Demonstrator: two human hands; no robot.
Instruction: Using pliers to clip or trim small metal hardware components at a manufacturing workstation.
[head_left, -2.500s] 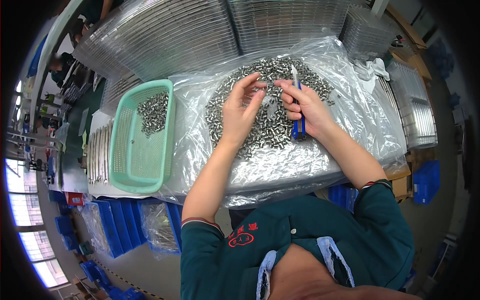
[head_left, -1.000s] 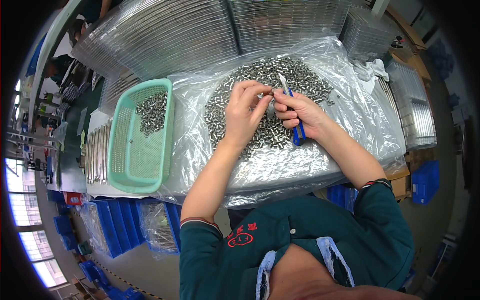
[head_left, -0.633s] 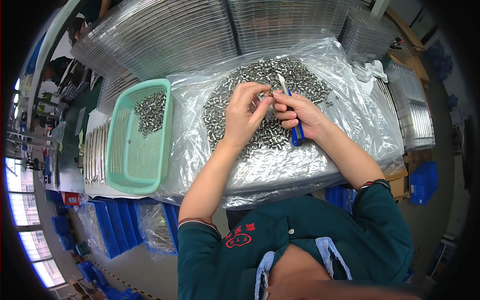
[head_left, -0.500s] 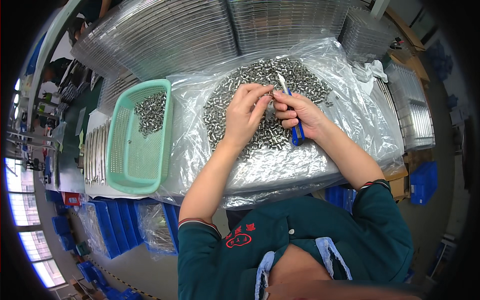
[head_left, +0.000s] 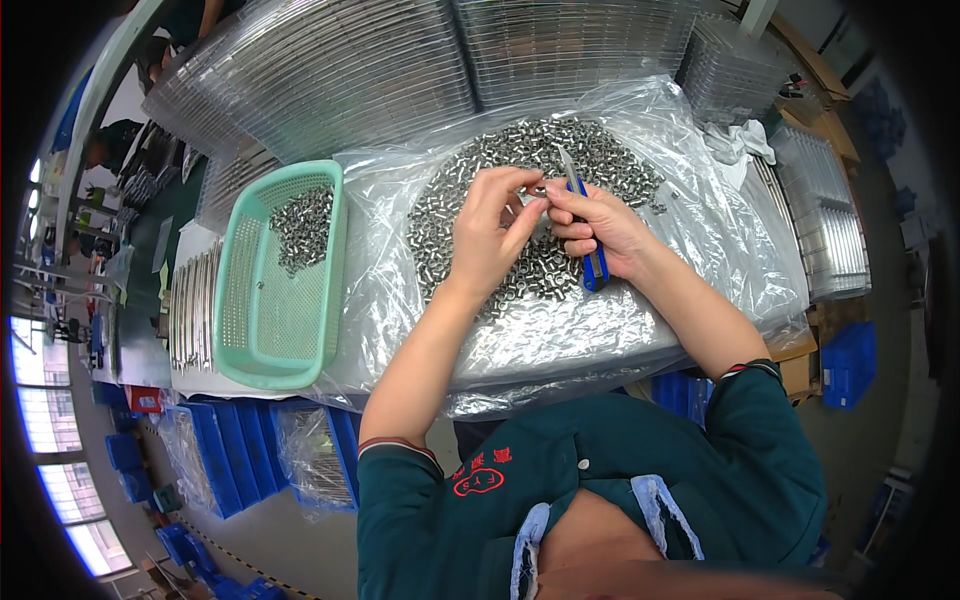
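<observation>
L hand [head_left: 488, 232] is seen approx. mid-frame, its thumb and index bent toward each other w/ a narrow gap; a small metal part [head_left: 542, 190] is shown at the tips, but whether it's gripped by L, R or both can't be told. By the R hand [head_left: 612, 230], just right of centre, a blue utility knife [head_left: 597, 268] is held in a closed grip, blade pointed to the top of the frame; its thumb and index are brought up near the L fingertips. Beneath both, a heap of metal parts [head_left: 545, 268] is spread on clear plastic sheeting [head_left: 725, 265], mid-frame. At centre-left, a green basket [head_left: 275, 335] is placed, w/ a smaller pile of parts [head_left: 300, 230] in its upper end. Stacked clear trays [head_left: 340, 85] are lined up along the top.
</observation>
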